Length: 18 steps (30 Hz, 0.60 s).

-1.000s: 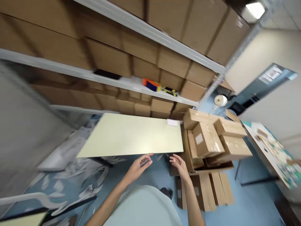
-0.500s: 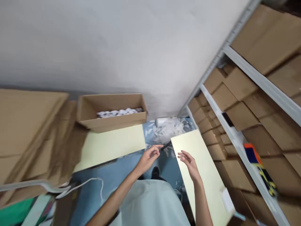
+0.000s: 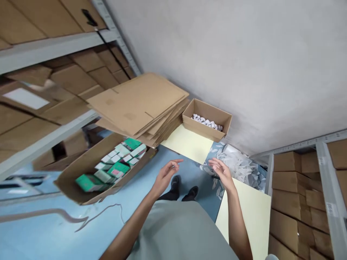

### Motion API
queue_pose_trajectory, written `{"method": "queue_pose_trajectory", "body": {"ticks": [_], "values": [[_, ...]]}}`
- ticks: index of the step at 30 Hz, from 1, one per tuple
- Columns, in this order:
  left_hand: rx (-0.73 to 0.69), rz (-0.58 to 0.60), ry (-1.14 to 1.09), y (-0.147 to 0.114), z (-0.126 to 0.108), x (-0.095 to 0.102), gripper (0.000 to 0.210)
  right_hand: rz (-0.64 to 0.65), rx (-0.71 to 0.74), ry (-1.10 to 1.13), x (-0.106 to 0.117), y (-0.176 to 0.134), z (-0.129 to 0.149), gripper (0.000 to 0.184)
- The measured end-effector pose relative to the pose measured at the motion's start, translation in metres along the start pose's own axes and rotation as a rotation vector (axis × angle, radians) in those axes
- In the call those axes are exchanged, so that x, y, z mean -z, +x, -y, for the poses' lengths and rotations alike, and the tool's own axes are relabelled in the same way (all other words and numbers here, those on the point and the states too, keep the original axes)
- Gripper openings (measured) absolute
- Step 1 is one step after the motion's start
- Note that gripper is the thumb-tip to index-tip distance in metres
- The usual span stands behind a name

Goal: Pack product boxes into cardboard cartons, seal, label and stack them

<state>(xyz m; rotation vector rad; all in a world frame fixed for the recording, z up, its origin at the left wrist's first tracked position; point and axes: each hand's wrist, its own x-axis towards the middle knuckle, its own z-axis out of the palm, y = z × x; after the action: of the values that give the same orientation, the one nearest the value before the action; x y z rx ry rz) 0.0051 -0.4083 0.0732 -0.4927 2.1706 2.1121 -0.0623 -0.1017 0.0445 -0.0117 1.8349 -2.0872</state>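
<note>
My left hand [image 3: 164, 177] is held in the air over the blue floor, fingers loosely bent and apart, holding nothing. My right hand [image 3: 222, 174] hovers opposite it, also empty, with its fingers spread and curved. Between and beyond the hands lies a pale yellow tabletop [image 3: 189, 144]. On its far end stands an open cardboard box [image 3: 204, 127] with small white and dark pieces [image 3: 207, 122] inside. A second pale yellow tabletop [image 3: 246, 213] runs beneath my right forearm.
Flattened cardboard sheets [image 3: 141, 101] are stacked at the left, above a long carton [image 3: 65, 180] of green and white small boxes [image 3: 118, 166]. White scraps [image 3: 238, 166] pile up by the wall. Shelves with brown boxes [image 3: 287, 195] flank both sides. A cable [image 3: 108, 207] hangs at lower left.
My view has swung to the left, bringing the left shelf and the carton of green and white boxes into sight. My left hand's fingers have loosened from a near pinch.
</note>
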Motion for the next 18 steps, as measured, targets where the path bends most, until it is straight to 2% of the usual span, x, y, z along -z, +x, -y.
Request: {"method": "queue_pose_trajectory", "body": {"ticks": [4, 9, 13, 18], "values": [[-0.057, -0.119, -0.090, -0.012, 0.001, 0.023, 0.047, 0.118, 0.040, -0.028, -0.030, 0.012, 0.012, 0.058], [-0.136, -0.293, -0.220, -0.012, 0.005, 0.054, 0.041, 0.240, 0.089, -0.118, -0.086, 0.017, 0.030, 0.056], [-0.158, -0.344, -0.281, -0.015, 0.009, 0.090, 0.037, 0.331, 0.101, -0.200, -0.142, 0.022, 0.039, 0.055], [-0.141, -0.403, -0.351, -0.030, 0.022, 0.153, 0.032, 0.458, 0.078, -0.297, -0.230, 0.032, 0.042, 0.055]]}}
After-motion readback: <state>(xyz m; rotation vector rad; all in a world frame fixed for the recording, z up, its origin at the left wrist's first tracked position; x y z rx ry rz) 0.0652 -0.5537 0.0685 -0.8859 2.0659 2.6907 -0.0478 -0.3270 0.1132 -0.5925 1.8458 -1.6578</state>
